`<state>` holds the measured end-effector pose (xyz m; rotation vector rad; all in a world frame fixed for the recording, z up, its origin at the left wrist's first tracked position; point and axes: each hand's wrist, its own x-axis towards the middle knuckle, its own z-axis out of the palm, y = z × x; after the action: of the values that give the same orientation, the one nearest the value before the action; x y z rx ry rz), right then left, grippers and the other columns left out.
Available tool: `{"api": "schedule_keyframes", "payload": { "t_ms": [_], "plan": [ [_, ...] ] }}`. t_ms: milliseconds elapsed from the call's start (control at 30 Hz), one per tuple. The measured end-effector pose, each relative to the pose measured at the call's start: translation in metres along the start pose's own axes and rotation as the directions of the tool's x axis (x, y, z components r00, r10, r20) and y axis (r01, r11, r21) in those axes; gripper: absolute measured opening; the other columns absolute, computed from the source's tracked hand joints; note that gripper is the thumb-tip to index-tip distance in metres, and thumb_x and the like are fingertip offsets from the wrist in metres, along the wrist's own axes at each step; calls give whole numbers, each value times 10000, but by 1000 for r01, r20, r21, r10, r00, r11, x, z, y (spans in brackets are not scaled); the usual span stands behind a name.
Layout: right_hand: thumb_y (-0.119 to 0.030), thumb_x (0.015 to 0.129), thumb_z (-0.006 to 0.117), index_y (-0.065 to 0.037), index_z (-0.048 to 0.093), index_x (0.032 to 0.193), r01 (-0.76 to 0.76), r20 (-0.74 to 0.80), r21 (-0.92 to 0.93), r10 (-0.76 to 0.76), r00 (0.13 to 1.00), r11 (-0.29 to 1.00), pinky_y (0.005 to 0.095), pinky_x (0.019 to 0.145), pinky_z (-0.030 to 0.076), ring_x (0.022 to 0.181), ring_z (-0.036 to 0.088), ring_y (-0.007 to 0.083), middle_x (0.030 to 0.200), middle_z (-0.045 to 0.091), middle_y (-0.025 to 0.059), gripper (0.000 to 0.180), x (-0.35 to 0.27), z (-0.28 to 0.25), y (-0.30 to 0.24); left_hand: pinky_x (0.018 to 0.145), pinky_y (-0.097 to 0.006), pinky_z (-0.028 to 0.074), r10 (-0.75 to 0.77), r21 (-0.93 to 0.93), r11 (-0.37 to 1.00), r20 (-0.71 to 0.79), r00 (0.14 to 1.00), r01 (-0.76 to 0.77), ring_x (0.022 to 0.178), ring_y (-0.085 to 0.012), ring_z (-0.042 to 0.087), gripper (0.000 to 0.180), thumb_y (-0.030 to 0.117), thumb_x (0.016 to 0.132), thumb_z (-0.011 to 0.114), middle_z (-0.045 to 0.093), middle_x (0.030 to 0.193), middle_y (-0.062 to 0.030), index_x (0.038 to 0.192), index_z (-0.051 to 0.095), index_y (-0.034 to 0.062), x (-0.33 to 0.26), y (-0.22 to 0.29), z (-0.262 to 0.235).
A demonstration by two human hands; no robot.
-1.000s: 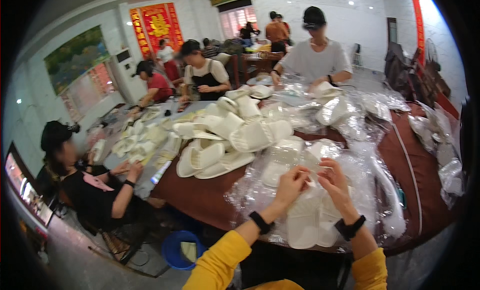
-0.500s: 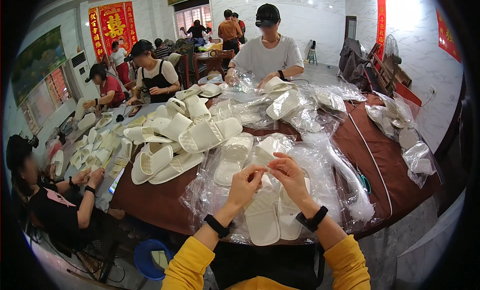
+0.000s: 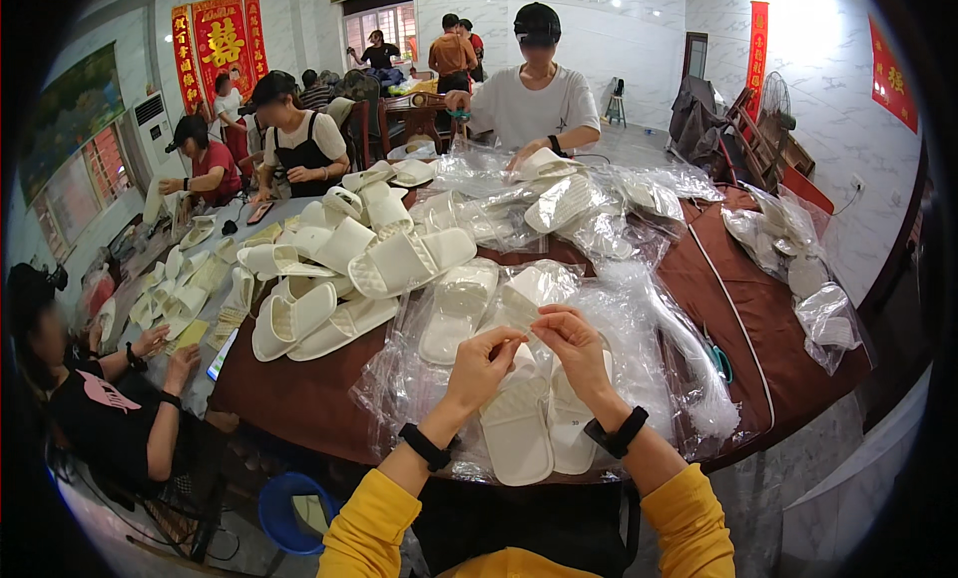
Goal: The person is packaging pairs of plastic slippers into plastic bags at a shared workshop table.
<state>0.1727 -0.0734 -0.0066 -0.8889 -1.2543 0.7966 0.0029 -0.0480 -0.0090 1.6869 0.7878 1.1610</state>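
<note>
My left hand [image 3: 486, 366] and my right hand [image 3: 572, 344] meet fingertip to fingertip above the table, both pinched closed. Whatever sits between the fingers is too small to make out. Below my wrists lies a pair of white slippers [image 3: 516, 440], soles flat and toes partly hidden under my hands. Beyond the hands another white slipper pair [image 3: 459, 313] rests on clear plastic bags [image 3: 394, 388]. To the right of my right hand lies a bundle of fine translucent strands [image 3: 707, 414].
A heap of white slippers [image 3: 339, 244] spreads over the brown tablecloth [image 3: 289, 403] at left. Bagged slippers [image 3: 823, 318] lie far right, near teal-handled scissors [image 3: 718, 362]. A co-worker [image 3: 539, 104] stands opposite; others sit at left. A blue bucket [image 3: 277, 518] stands on the floor.
My hands stay pinched together in nearly the same place; the whole view has shifted slightly. The co-worker opposite has raised one hand. At left, a seated person's hands have moved apart.
</note>
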Motion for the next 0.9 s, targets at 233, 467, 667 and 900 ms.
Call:
{"api": "schedule_keyframes", "payload": {
  "t_ms": [233,467,667,900],
  "plan": [
    [7,916,628,8,671,1001,-40,35,23,39,999,999,231,876,499,997,601,96,1200,536,42,96,1,-2,3,545,-202,416,7,5,1000,3,1000,-7,602,-38,518,135,79,947,598,594,679,19,997,705,15,-1,3,0],
    [-7,922,628,5,661,1023,-54,94,10,53,994,999,237,862,496,981,610,102,1159,571,42,108,0,-5,8,534,-204,406,14,2,1000,0,1000,-14,598,-38,511,135,75,948,595,591,676,14,1002,703,13,0,1,1],
    [-36,903,665,16,644,1001,-170,88,100,161,983,980,229,818,502,910,615,96,1076,579,35,112,0,-1,0,541,-208,410,24,8,1000,-5,1000,-24,607,-44,518,114,67,947,591,588,677,10,968,683,3,0,1,0],
    [-50,898,667,4,626,986,-57,133,-86,68,989,995,248,820,509,942,607,101,1074,554,24,112,-1,-3,5,554,-211,427,97,58,994,4,995,-97,644,-46,528,104,55,950,572,602,760,0,947,651,-12,0,-7,1]
  ]
}}
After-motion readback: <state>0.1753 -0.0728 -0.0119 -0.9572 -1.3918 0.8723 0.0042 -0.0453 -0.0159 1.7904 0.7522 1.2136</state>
